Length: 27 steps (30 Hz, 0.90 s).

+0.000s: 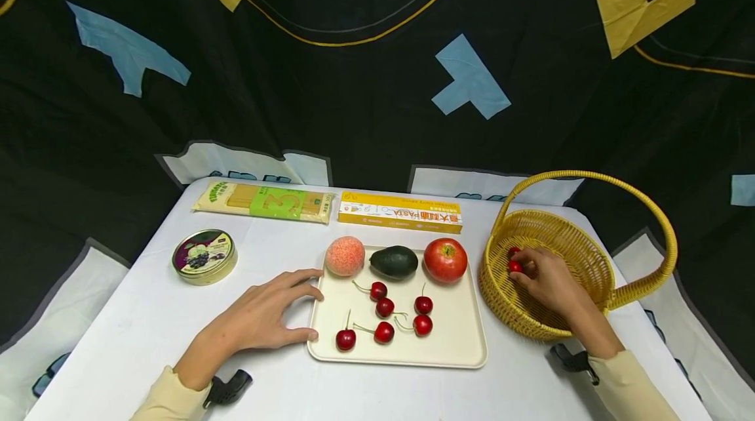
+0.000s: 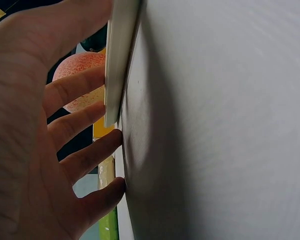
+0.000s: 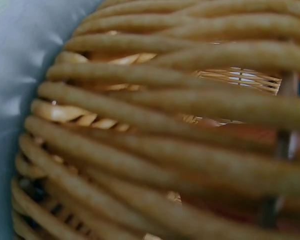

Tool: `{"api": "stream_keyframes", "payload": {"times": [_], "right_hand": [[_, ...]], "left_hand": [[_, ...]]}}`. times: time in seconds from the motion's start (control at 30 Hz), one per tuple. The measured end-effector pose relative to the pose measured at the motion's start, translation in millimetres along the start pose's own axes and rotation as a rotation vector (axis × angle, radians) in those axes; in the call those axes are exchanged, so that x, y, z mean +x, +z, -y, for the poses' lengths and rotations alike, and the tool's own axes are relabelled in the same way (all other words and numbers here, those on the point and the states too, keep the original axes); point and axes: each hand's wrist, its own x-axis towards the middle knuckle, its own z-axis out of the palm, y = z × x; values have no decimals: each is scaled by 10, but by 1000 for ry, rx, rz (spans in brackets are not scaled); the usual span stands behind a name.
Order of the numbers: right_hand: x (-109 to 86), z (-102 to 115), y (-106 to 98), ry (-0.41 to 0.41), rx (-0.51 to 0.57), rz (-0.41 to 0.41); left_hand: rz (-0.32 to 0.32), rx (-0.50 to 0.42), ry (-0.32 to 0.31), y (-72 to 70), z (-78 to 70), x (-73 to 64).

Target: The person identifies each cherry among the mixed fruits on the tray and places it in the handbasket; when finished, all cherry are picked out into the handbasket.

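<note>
My left hand [image 1: 265,313] rests at the left edge of a cream tray [image 1: 448,349], fingers spread, thumb and fingertips at its rim. In the left wrist view, fingers [image 2: 82,90] reach the tray's side. On the tray lie several dark red cherries [image 1: 345,340] with stems, a peach [image 1: 345,256], a dark green avocado [image 1: 394,262] and a red apple [image 1: 445,260]. Inside a yellow wicker basket [image 1: 513,316], my right hand [image 1: 548,280] pinches a cherry [image 1: 515,266] between thumb and fingers. Another red cherry [image 1: 514,252] shows just behind it. Basket weave fills the right wrist view, hiding most of that hand.
A bag of noodles [image 1: 265,202] and a yellow-and-white pasta box [image 1: 401,212] lie along the table's back. To the left sits a round tin [image 1: 204,257] with a grape picture. The basket's tall handle [image 1: 649,208] arches over its right side.
</note>
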Motion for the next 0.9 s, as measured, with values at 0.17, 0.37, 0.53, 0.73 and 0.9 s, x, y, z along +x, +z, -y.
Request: {"api": "stream_keyframes", "payload": {"times": [0.17, 0.37, 0.53, 0.73, 0.9], "right_hand": [[2, -15, 2, 7, 5, -6], [0, -18, -7, 21, 1, -1], [-19, 30, -45, 35, -38, -49], [-38, 177, -102, 8, -33, -172], [-50, 331, -102, -74, 2, -263]], "left_hand": [[-2, 1, 1, 3, 1, 0], [0, 2, 6, 4, 2, -1], [-6, 10, 13, -4, 3, -2], [-10, 13, 11, -16, 6, -5], [-18, 18, 17, -9, 4, -11]]}}
